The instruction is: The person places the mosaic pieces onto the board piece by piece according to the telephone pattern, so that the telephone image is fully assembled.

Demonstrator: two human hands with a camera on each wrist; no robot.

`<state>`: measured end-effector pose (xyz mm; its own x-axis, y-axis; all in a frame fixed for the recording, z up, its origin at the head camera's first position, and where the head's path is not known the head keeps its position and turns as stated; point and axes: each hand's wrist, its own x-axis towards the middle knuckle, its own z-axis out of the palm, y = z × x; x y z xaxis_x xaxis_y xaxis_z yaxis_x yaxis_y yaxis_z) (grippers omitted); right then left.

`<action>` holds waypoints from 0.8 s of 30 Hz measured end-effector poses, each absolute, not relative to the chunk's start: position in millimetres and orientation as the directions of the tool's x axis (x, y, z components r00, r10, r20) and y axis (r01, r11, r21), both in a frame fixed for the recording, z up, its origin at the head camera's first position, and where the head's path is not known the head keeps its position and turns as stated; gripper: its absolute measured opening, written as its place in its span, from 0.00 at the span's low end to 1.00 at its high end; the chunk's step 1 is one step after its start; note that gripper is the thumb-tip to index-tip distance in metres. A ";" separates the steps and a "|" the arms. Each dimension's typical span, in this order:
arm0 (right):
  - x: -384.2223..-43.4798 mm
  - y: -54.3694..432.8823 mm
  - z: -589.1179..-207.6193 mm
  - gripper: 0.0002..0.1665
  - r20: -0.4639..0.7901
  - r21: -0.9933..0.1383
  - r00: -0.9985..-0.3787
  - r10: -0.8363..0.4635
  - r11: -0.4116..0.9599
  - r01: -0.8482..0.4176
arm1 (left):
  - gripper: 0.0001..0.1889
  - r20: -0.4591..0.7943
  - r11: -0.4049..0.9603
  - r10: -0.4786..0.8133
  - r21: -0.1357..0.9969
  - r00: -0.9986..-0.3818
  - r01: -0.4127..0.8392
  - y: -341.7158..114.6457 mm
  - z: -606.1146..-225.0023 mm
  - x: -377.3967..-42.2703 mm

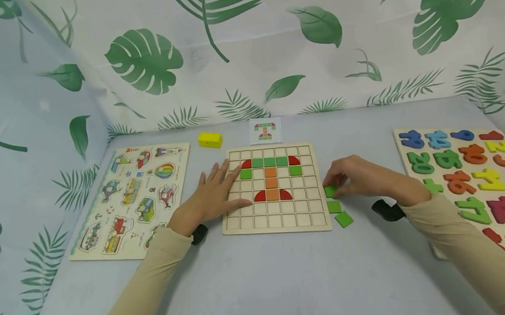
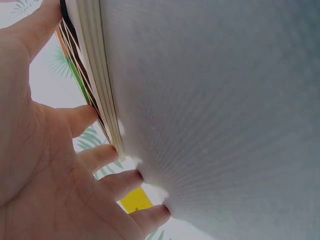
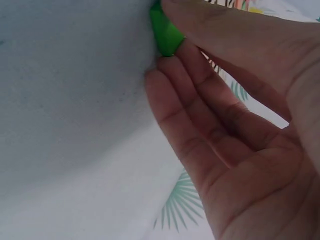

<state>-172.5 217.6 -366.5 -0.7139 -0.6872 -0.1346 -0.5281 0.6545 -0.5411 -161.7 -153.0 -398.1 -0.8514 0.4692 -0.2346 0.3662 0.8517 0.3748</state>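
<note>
A wooden grid board [image 1: 304, 219] lies at the middle of the table. Red quarter-round tiles [image 1: 260, 196], green square tiles [image 1: 282, 161] and orange square tiles [image 1: 271, 183] fill some of its cells. My left hand [image 1: 208, 198] rests with spread, straight fingers at the board's left edge, thumb and index reaching over the rim. Just off the right edge, my right hand [image 1: 358, 177] pinches a green square tile [image 3: 167, 32] between thumb and fingers, low over the table. Two more loose green tiles [image 1: 334, 207] lie below that hand, beside the board.
Behind the board lies a small card [image 1: 278, 135] printed with a coloured tile pattern, and a yellow block [image 1: 210, 140] sits left of it. A vehicle picture puzzle [image 1: 100, 192] lies at left, partly under the left forearm. A number puzzle board [image 1: 424, 186] lies at right.
</note>
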 end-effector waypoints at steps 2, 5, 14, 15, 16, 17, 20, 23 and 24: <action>-173.2 216.9 -365.3 0.16 -0.148 -0.545 -0.713 -0.685 0.659 -0.519 | 0.50 -0.236 0.853 0.470 0.371 -0.851 0.368 -152.8 -398.1 -161.8; -174.3 217.6 -365.4 0.16 -0.156 -0.540 -0.715 -0.682 0.665 -0.516 | 0.50 -0.234 0.850 0.473 0.376 -0.850 0.369 -152.4 -398.2 -162.2; -170.8 223.4 -367.6 0.14 -0.103 -0.562 -0.744 -0.660 0.656 -0.504 | 0.50 -0.237 0.851 0.474 0.370 -0.848 0.372 -152.7 -398.3 -162.7; -170.5 223.9 -367.9 0.14 -0.094 -0.568 -0.747 -0.658 0.651 -0.503 | 0.50 -0.237 0.852 0.474 0.368 -0.848 0.373 -152.6 -398.3 -162.9; -170.4 224.5 -368.4 0.14 -0.080 -0.572 -0.748 -0.658 0.645 -0.507 | 0.50 -0.238 0.852 0.474 0.366 -0.848 0.374 -152.7 -398.1 -162.9; -170.2 225.0 -368.6 0.14 -0.063 -0.575 -0.748 -0.660 0.637 -0.513 | 0.50 -0.238 0.852 0.474 0.365 -0.848 0.374 -152.6 -398.0 -163.0; -170.2 225.9 -369.3 0.14 -0.020 -0.583 -0.750 -0.662 0.617 -0.529 | 0.50 -0.238 0.853 0.473 0.365 -0.848 0.373 -152.7 -397.8 -163.2; -171.0 226.2 -369.1 0.13 0.007 -0.588 -0.742 -0.670 0.598 -0.545 | 0.50 -0.238 0.854 0.470 0.366 -0.850 0.370 -152.9 -398.0 -163.0; -171.5 226.4 -368.7 0.12 0.009 -0.588 -0.740 -0.672 0.595 -0.548 | 0.50 -0.239 0.854 0.469 0.369 -0.850 0.368 -153.0 -398.1 -162.9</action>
<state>-171.5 226.4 -368.7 -0.7402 -0.6723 0.0094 -0.5481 0.5952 -0.5877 -162.9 -153.0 -398.1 -0.8500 0.4693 -0.2393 0.3676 0.8538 0.3686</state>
